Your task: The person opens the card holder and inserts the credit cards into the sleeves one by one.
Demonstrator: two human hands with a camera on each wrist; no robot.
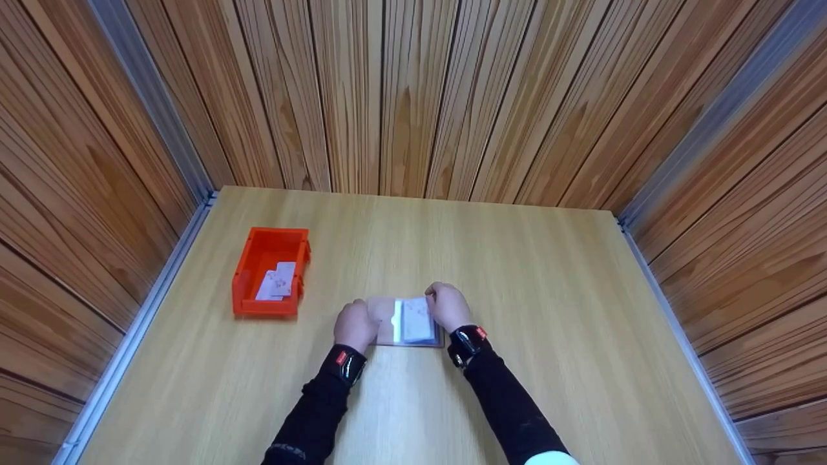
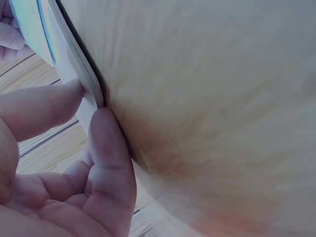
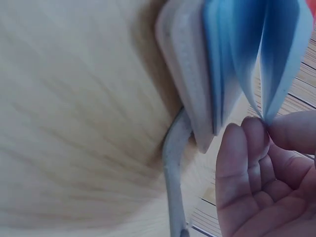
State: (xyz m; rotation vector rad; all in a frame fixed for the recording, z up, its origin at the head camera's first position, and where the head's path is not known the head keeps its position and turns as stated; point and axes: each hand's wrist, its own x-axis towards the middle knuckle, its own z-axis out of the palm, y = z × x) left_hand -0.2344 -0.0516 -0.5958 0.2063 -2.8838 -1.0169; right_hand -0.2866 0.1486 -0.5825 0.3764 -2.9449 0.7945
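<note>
Two hands: the left hand (image 1: 354,327) pinches the edge of a wallet's cover between fingertips; the right hand (image 1: 449,306) pinches the free edge of a pale blue page, its sides bowing apart above the fingertips. The wallet (image 1: 384,326) lies open between them on the counter (image 1: 530,310). Beside the right hand, a grey strap (image 3: 170,163) sticks out from under the wallet.

It all looks light. The cover seems padded, soft but firm enough to hold its shape; the pages look thin, floppy and slick, likely to slip or crease. The cover's outer edge should make a steady hold, and a page is best taken lightly at its free edge.

Farther left, a red bin (image 1: 266,308) holds cards (image 1: 276,281).

Count: one wallet, one strap in view, one bin and at least two overlapping cards; the pages cannot be counted.
</note>
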